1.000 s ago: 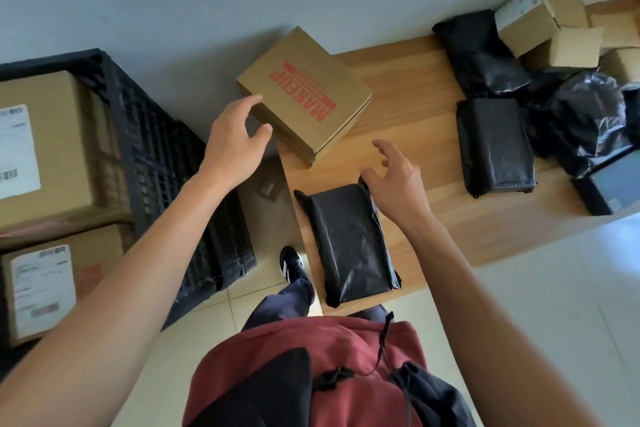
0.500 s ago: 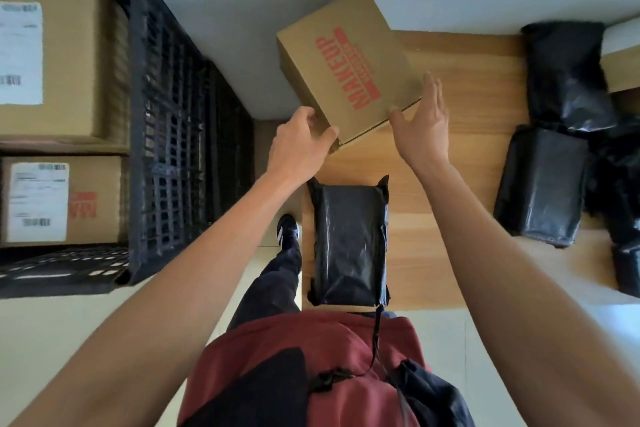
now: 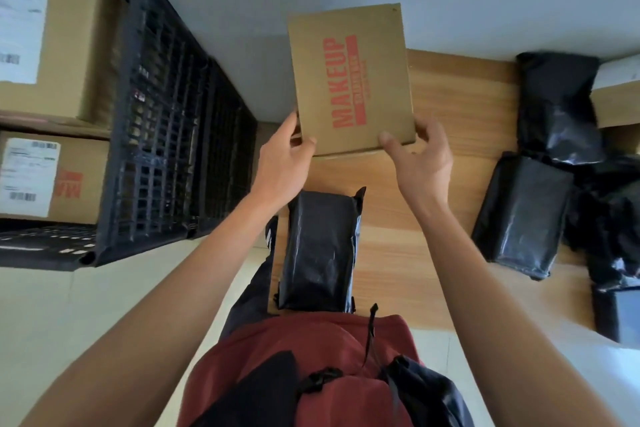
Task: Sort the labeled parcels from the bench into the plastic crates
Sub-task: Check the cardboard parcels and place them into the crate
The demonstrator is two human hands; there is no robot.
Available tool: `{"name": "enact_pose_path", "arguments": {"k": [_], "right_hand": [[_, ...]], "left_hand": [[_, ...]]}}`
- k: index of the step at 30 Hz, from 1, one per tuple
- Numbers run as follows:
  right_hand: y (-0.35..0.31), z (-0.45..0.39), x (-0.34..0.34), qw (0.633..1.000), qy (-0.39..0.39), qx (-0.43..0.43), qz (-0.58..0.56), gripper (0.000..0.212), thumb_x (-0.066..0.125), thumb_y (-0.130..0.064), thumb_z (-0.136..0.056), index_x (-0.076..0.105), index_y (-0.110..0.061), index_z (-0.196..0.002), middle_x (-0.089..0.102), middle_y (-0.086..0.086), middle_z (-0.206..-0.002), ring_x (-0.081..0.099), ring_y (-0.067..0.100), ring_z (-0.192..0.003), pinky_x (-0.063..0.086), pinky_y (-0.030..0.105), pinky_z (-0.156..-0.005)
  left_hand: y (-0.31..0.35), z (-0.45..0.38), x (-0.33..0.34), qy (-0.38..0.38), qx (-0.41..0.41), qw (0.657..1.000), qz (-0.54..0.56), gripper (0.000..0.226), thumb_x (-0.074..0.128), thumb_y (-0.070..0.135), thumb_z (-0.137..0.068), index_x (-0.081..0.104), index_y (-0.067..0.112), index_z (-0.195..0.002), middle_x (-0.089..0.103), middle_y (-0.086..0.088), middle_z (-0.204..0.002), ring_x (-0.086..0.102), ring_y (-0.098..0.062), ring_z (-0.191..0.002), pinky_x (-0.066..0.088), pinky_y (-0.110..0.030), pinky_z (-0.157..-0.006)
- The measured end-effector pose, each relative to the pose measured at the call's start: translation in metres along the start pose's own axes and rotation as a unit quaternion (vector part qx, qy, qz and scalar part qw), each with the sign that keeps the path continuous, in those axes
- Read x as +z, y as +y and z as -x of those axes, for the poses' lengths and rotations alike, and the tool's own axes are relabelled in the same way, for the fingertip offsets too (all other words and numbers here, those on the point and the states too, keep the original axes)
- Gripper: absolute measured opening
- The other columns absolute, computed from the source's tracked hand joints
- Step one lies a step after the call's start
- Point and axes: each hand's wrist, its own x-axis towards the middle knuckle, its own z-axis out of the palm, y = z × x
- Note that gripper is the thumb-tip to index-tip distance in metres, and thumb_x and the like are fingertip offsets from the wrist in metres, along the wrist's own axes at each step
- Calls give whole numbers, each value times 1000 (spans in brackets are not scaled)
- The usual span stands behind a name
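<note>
You hold the flat brown cardboard box with the red MAKEUP print [image 3: 351,80] at its near edge, above the far end of the light wooden bench [image 3: 408,236]. Your left hand [image 3: 282,163] pinches the near-left corner and your right hand [image 3: 420,158] grasps the near-right corner. The long axis of the box points away from you, toward the top of the frame. The black plastic lattice crate [image 3: 173,135] lies at the left, closer to your left hand. Count: two labelled brown boxes in the crate, one black plastic-wrapped parcel [image 3: 320,250] under your wrists, and at least three more black parcels at the right edge.
</note>
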Motion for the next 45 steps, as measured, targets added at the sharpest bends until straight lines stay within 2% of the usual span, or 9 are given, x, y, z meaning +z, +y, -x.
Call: {"name": "enact_pose_path", "arguments": {"k": [6, 11, 15, 18, 22, 29, 33, 39, 45], "right_hand": [[-4, 43, -33, 990, -12, 30, -136, 47, 81, -30, -90, 52, -24, -127, 73, -9, -120, 70, 1, -108, 59, 33, -96], [-11, 57, -42, 981, 11, -18, -195, 51, 78, -18, -91, 55, -27, -135, 70, -10, -131, 63, 0, -124, 52, 35, -109], [-10, 64, -41, 986, 28, -79, -143, 58, 77, -15, -92, 55, -19, -146, 63, -10, -143, 55, -3, -134, 46, 24, -112], [6, 65, -40, 984, 56, -151, -77, 60, 76, -20, -92, 54, -20, -147, 55, -9, -151, 47, 6, -143, 42, 41, -119], [33, 70, -38, 969, 97, -225, 21, 58, 79, -18, -90, 58, -13, -143, 51, -1, -156, 42, 13, -145, 34, 46, -120], [65, 70, -27, 939, 108, -314, 86, 50, 81, -12, -87, 65, -2, -133, 61, 10, -146, 54, 31, -137, 41, 60, -109], [61, 73, -25, 939, 85, -320, 93, 47, 76, -15, -90, 65, -4, -134, 61, 7, -147, 53, 29, -140, 38, 61, -110], [49, 84, -35, 969, -6, -247, 18, 54, 44, -12, -91, 57, -11, -143, 60, -7, -146, 50, 4, -140, 2, 65, -124], [38, 82, -43, 971, -38, -200, -125, 70, 37, 13, -87, 49, -21, -147, 64, -4, -143, 53, 13, -140, 41, 59, -114]], "left_hand": [[9, 38, 5, -8, 42, 999, 16, 54, 52, 26, -109, 36, 27, -161, 62, 19, -141, 56, 9, -126, 43, -26, -114], [15, 52, 21, 74, 68, 995, -7, 49, 57, 14, -106, 47, 29, -151, 56, 17, -131, 48, 27, -111, 37, 6, -88], [7, 45, 36, 85, 35, 996, -11, 46, 66, 29, -99, 51, 34, -141, 55, 12, -133, 55, 4, -120, 47, -25, -106], [1, 43, 50, 36, 13, 999, -13, 51, 65, 26, -98, 46, 32, -145, 60, 11, -135, 59, -10, -126, 48, -42, -112], [0, 45, 70, -42, -48, 998, -4, 76, 63, 24, -103, 21, 22, -166, 54, 6, -152, 52, -14, -139, 40, -43, -121], [-13, 50, 71, -81, -75, 994, 17, 66, 61, 29, -104, 31, 30, -163, 52, 11, -154, 49, -13, -142, 38, -46, -121], [-2, 57, 64, -71, -48, 995, 60, 56, 55, 20, -108, 37, 26, -160, 56, 14, -146, 55, 4, -122, 44, -26, -108], [17, 60, 60, -44, -32, 989, 135, 38, 62, 37, -103, 54, 36, -141, 66, 20, -130, 62, 6, -117, 52, -22, -97], [22, 62, 71, -3, -19, 998, 68, 78, 77, 56, -83, 45, 35, -151, 62, 19, -139, 56, -5, -130, 45, -39, -115]]}}
